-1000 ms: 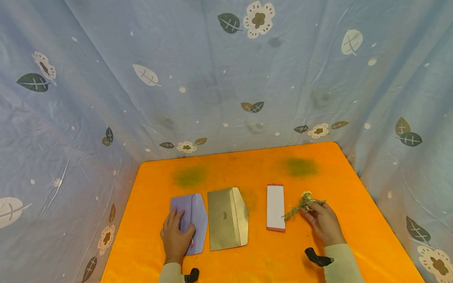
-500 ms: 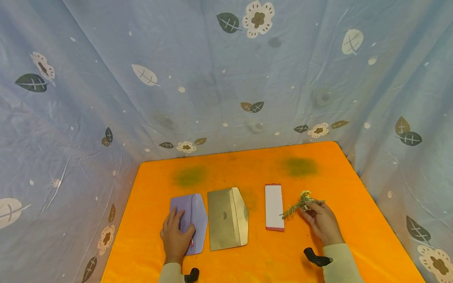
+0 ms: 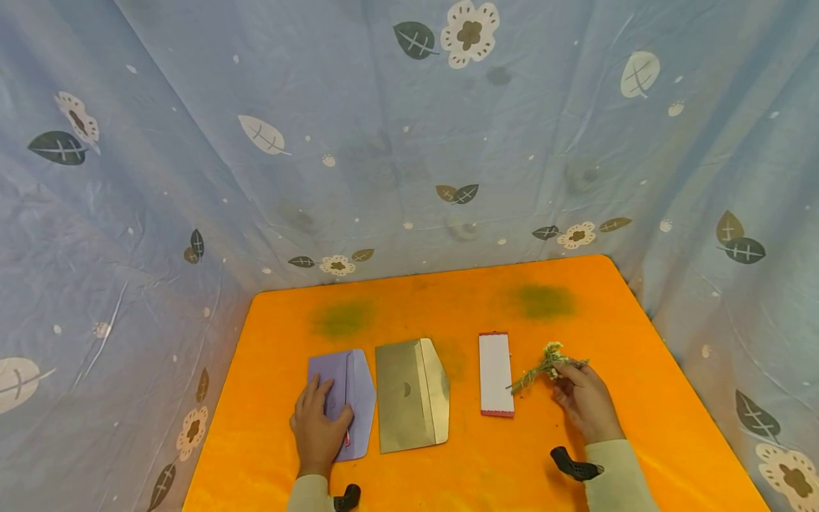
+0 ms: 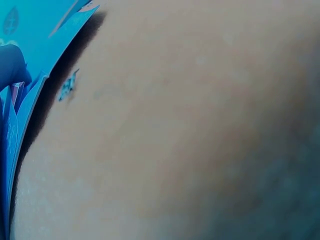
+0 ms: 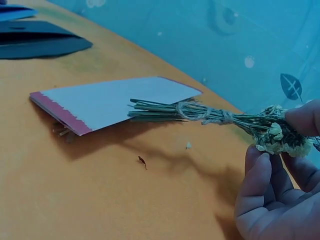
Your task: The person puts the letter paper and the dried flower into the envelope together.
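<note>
Pinching dried flower sprig (image 5: 227, 120), twine-bound green stems, pale yellowish blooms.

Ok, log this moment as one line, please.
left hand flat on purple envelope | right hand pinches dried flower bundle, stems over white card | gold envelope untouched, flap open | orange table

the table (image 3: 448, 313) wears a matt orange cloth, faintly fuzzy. the purple envelope (image 3: 350, 398) is smooth matt paper; the gold envelope (image 3: 409, 398) has a soft metallic sheen. the white card (image 3: 495, 373) is matt paper. the dried sprig (image 5: 225, 120) looks rough, bound with coarse twine (image 5: 200, 113). printed blue cloth backdrop (image 3: 409, 142), wrinkled.
</note>
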Available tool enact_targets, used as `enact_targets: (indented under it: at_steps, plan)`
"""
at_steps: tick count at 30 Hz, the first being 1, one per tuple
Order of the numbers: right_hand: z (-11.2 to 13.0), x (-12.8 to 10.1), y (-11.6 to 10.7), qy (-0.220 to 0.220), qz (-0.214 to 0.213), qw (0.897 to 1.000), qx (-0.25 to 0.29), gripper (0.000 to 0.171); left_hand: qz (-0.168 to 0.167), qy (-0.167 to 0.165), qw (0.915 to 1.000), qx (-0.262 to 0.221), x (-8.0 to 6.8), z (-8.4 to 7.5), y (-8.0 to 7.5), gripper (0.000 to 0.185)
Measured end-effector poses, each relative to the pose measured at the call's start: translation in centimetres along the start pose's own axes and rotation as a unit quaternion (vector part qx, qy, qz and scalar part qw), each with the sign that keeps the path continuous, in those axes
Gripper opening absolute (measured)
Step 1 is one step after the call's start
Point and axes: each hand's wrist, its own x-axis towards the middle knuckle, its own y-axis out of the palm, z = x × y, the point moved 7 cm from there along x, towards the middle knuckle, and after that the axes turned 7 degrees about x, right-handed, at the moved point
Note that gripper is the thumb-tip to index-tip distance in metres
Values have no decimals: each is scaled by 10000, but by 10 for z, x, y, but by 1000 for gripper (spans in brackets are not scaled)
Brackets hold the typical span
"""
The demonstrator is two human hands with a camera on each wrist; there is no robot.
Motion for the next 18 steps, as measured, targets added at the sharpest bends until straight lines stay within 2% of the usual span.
enact_targets:
  at_steps: [6, 18]
  plan:
    - [6, -1, 1, -204, 23, 9996, 201, 10, -7, 25, 10000, -8, 0, -1, -1, 63]
    - [4, 4, 10, -240, 262, 9987, 374, 15, -86, 59, 9999, -44, 0, -4, -3, 61]
